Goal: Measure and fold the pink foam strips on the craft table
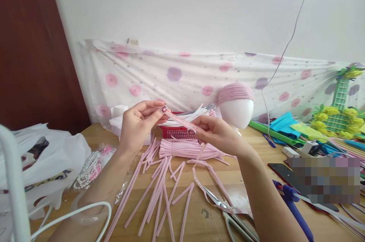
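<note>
A pink tape measure is stretched between my two hands above the table. My left hand pinches its end between thumb and fingers. My right hand grips it a short way along, and the rest hangs down and curls over the tabletop to the scissors. Beneath my hands lies a bundle of pink pipe cleaners. Loose pink pipe cleaners fan out toward the front, some of them bent. Whether a pipe cleaner lies along the tape in my fingers I cannot tell.
Behind my hands stands a red basket with white and silver stems. A white foam head wrapped in pink is at its right. A blue glue gun and phone lie right; plastic bags and beads left.
</note>
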The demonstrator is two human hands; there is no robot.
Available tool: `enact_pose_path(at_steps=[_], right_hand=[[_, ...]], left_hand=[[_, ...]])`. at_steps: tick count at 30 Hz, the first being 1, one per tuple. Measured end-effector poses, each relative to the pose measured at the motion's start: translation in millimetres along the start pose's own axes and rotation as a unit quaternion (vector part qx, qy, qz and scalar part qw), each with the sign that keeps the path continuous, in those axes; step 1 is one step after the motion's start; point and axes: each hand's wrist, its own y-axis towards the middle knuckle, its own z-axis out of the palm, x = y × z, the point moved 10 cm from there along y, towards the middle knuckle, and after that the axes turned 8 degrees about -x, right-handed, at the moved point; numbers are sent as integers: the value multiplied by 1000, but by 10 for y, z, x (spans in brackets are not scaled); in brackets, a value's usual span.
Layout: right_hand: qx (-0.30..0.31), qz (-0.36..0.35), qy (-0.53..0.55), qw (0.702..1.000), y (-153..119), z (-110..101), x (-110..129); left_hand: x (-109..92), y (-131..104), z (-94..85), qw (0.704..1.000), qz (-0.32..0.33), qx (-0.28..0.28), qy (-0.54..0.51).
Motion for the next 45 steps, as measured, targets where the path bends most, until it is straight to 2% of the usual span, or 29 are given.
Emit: enact_pose_path(at_steps=[4, 8, 11, 13, 17, 20, 24, 27, 30, 33, 41, 45], right_hand=[[50, -5, 92, 994, -17, 205, 46], [30, -28, 86, 995, -7, 211, 107], [-7, -45, 16, 999, -2, 150, 115], [-52, -90, -51, 993, -8, 92, 185], [-146, -194, -207, 948, -60, 50, 390], [-152, -207, -263, 930, -57, 97, 422], [-132, -195, -178, 955, -39, 101, 391], [-119, -144, -73, 980, -5, 86, 288], [-91, -100, -2, 991, 20, 131, 207], [-85, -92, -7, 992, 24, 144, 207], [-69, -127, -35, 989, 0, 126, 284], [-64, -132, -44, 988, -15, 111, 299]], left_hand=[[-27, -95, 101, 999, 10, 15, 39], [-21, -108, 154, 998, -10, 46, 50], [32, -96, 192, 994, -38, 86, 54], [55, -80, 171, 995, -46, 79, 43], [135, -68, 117, 996, -81, 34, 7], [180, -88, 152, 993, -109, 43, -6], [153, -88, 154, 993, -106, 47, -4], [119, -75, 138, 995, -89, 50, -3], [87, -66, 129, 996, -66, 60, 4], [65, -76, 133, 996, -54, 72, 24], [-111, -109, 145, 993, 12, 78, 88], [-171, -140, 192, 988, 41, 101, 114]])
